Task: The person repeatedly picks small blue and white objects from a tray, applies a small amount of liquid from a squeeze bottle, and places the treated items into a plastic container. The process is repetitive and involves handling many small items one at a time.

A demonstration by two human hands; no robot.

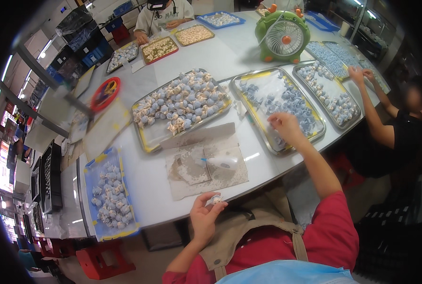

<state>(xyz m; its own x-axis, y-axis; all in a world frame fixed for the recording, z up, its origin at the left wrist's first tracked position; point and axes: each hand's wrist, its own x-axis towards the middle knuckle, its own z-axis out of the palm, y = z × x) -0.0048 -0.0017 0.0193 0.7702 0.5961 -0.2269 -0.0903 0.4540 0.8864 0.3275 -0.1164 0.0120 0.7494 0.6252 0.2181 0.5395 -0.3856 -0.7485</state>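
My left hand (205, 218) is closed around a small whitish figurine piece (215, 199), pinched between thumb and fingers above the table's front edge. Over a metal tray (278, 150) of small blue pieces (294, 102), my right hand (286, 127) has its fingertips drawn together; what they hold, if anything, I cannot make out. Between my hands, a stained cardboard sheet (234, 177) lies on the table with a translucent squeeze bottle (222, 162) on its side. Beyond it, a large metal tray (147, 140) is heaped with round blue-and-cream figurine pieces (182, 99).
A blue-rimmed tray (136, 226) of similar pieces sits at the left. A green fan (283, 38) stands at the back, and a red round dish (105, 94) lies far left. At the right, a co-worker's hands (362, 75) are over other trays; another person sits across the table.
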